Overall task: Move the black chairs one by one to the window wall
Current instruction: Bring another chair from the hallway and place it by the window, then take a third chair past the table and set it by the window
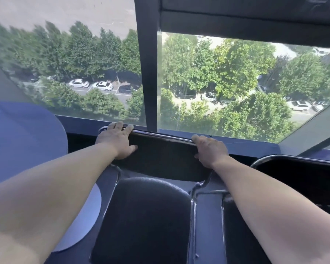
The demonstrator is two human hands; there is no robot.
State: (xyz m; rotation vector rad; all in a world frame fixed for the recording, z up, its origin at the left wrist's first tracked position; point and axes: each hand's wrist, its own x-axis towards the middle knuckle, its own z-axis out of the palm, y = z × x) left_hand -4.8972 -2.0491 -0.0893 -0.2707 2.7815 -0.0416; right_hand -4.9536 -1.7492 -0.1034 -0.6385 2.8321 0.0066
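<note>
Head view looks down on a black chair (145,216) whose backrest (164,159) stands just beside the low sill of the window wall (236,143), its top rail nearly touching it. The left hand (118,141) wraps over the rail's left corner, fingers hooked behind and thumb on the front face. The right hand (210,151) curls round the rail near its right end. A second black chair (297,174) stands close alongside on the right. A round table (23,141) crowds the left side.
</note>
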